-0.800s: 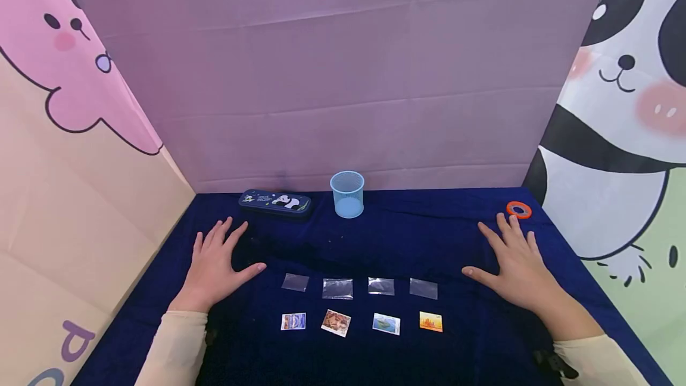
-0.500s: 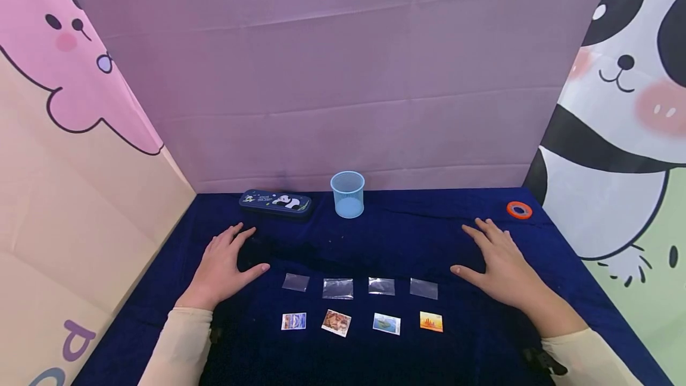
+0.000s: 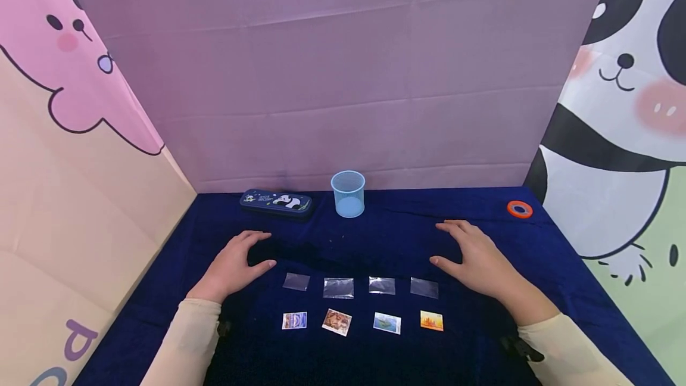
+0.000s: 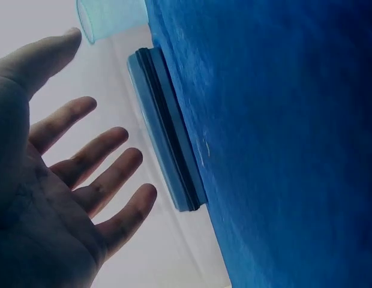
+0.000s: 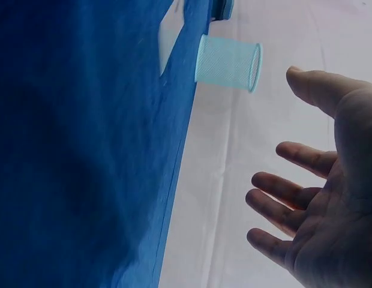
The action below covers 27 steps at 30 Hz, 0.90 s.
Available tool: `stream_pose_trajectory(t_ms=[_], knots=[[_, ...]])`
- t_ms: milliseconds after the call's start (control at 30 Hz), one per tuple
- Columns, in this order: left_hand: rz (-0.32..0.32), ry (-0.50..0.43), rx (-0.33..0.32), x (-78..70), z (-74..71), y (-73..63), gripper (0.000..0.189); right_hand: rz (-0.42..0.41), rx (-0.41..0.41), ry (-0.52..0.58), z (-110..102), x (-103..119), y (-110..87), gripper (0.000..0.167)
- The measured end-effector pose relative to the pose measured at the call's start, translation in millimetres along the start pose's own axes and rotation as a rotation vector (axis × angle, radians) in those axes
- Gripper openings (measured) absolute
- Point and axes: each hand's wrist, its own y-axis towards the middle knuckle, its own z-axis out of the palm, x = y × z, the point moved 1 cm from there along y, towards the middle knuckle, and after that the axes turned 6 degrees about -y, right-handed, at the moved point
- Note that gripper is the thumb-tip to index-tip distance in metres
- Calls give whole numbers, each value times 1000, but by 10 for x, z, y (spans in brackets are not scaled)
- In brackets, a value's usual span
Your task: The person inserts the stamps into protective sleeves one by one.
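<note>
My left hand [image 3: 233,267] is over the left side of the table, holding nothing, nearest the leftmost small clear plastic bag [image 3: 296,282]. On the other side my right hand [image 3: 477,264] also holds nothing, fingers spread, closest to the rightmost clear bag [image 3: 424,288]. Several such bags lie in a row between the hands. In front of them runs a row of small pictures like stamps: a bluish-purple one [image 3: 295,321], a brown one [image 3: 336,321], a pale blue one [image 3: 387,323] and an orange-yellow one [image 3: 431,321]. Both wrist views show the palms bare.
A dark blue pencil case [image 3: 276,202] with a panda print lies at the back left. Beside it stands a light blue mesh cup [image 3: 348,194]. An orange ring-shaped roll [image 3: 520,209] lies at the back right. Printed cloth walls enclose the blue-covered table [image 3: 343,362].
Both hands have moved inward toward the row of bags, the right one farther, leaving the orange roll behind. Bags and pictures have stayed in place.
</note>
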Motion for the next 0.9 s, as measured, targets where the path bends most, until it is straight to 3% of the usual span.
stream_pose_trajectory(t_ms=[533, 900], knots=[[-64, -207, 125, -64, 174, 84, 52, -33, 20, 104, 177, 396, 249, 58], [-38, -202, 174, -80, 246, 90, 45, -81, 62, 160, 308, 707, 295, 51]])
